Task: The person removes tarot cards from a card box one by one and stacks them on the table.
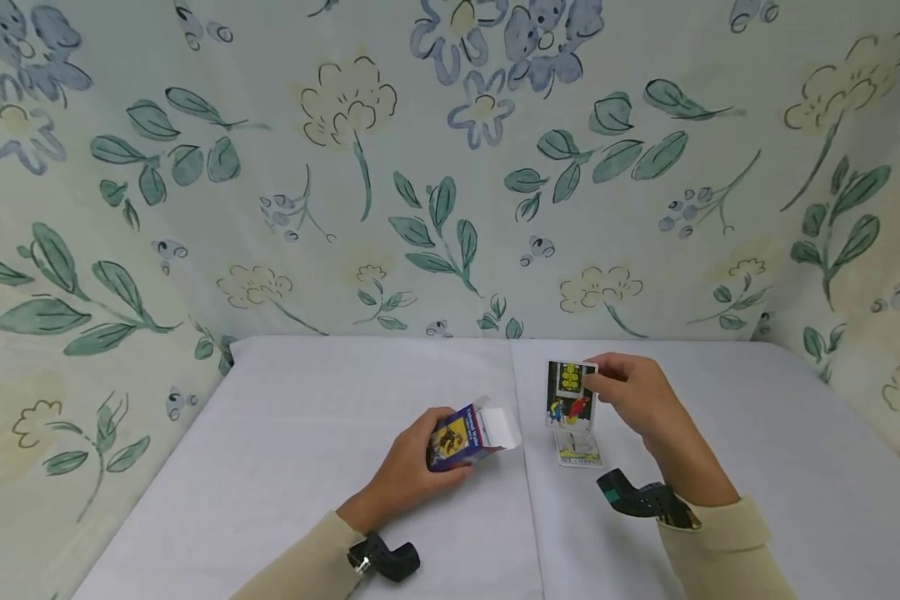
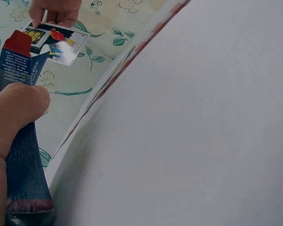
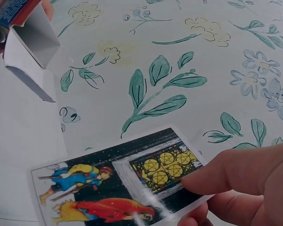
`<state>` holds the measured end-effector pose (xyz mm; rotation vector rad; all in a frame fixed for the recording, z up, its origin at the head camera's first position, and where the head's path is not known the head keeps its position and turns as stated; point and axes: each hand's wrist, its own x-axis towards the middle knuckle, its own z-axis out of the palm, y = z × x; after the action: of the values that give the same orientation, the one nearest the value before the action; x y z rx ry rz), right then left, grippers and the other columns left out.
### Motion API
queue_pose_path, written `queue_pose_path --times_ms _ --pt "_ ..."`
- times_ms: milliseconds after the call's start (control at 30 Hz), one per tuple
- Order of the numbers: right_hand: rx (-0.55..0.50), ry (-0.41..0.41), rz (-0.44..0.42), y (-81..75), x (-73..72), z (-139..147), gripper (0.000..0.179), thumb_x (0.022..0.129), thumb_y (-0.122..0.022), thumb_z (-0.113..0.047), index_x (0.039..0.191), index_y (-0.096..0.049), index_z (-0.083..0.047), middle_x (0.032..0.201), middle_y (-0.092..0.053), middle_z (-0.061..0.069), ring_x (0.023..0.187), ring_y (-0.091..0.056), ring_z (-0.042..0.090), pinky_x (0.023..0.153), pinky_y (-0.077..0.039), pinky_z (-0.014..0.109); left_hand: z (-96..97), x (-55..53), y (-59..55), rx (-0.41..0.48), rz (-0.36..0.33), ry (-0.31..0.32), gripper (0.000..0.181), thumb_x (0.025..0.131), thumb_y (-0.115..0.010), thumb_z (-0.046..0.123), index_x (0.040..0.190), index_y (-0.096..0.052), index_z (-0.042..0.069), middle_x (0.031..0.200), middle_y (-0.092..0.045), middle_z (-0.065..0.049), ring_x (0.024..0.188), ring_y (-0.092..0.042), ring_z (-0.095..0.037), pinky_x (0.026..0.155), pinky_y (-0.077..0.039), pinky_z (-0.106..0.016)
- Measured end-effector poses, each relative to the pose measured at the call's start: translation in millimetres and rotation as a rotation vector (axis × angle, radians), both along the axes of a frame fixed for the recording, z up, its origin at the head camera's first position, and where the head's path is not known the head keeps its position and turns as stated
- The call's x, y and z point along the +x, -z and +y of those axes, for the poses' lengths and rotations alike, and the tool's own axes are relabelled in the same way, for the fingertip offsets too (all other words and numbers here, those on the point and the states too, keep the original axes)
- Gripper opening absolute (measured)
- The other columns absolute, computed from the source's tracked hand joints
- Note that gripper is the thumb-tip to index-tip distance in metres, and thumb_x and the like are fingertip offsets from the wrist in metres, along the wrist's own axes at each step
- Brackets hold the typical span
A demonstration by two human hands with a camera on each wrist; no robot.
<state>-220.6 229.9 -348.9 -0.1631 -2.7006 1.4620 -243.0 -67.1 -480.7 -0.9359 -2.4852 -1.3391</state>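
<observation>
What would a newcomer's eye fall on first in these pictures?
Probably the floral backdrop rising behind the white table. Next, the colourful card pinched in the right hand, with another card showing just below it. Left of these, the left hand holds an open blue box.

Blue box (image 1: pixel 447 442) open; 2 illustrated cards (image 1: pixel 568 400) nearby.

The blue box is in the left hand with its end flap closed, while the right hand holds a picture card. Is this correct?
The end flap is open, not closed, as the right wrist view shows. The blue box is in the left hand, and the right hand holds a picture card.
</observation>
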Motion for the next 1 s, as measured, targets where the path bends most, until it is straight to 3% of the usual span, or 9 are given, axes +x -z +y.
queue_pose_path --times_ms 167,467,1000 --pt "-0.028 -0.024 0.019 -1.1 -1.4 1.7 0.031 0.096 -0.053 -0.018 0.120 -0.059 0.002 0.120 -0.060 0.021 0.106 -0.055 0.038 0.097 -0.034 0.064 -0.4 -0.4 -1.5 0.001 0.009 -0.010 0.072 0.077 -0.080 0.043 0.135 -0.042 0.023 0.122 -0.054 0.009 0.102 -0.052 -0.007 0.087 -0.048 -0.029" --pt "-0.028 -0.030 0.050 0.2 -2.1 4.3 0.029 0.096 -0.054 -0.013 0.121 -0.060 0.001 0.117 -0.062 0.019 0.096 -0.058 0.031 0.093 -0.045 0.049 0.1 -0.1 -0.8 -0.005 0.001 -0.009 0.071 0.077 -0.079 0.042 0.135 -0.042 0.022 0.122 -0.054 0.009 0.102 -0.053 -0.007 0.087 -0.048 -0.028" --pt "-0.015 -0.030 0.023 7.8 -5.5 9.3 0.036 0.096 -0.055 -0.009 0.130 -0.053 0.002 0.118 -0.058 0.023 0.102 -0.059 0.033 0.088 -0.051 0.041 0.1 -0.1 0.4 -0.007 -0.009 -0.006 0.072 0.077 -0.080 0.039 0.135 -0.042 0.023 0.122 -0.053 0.010 0.102 -0.052 -0.007 0.087 -0.048 -0.028"
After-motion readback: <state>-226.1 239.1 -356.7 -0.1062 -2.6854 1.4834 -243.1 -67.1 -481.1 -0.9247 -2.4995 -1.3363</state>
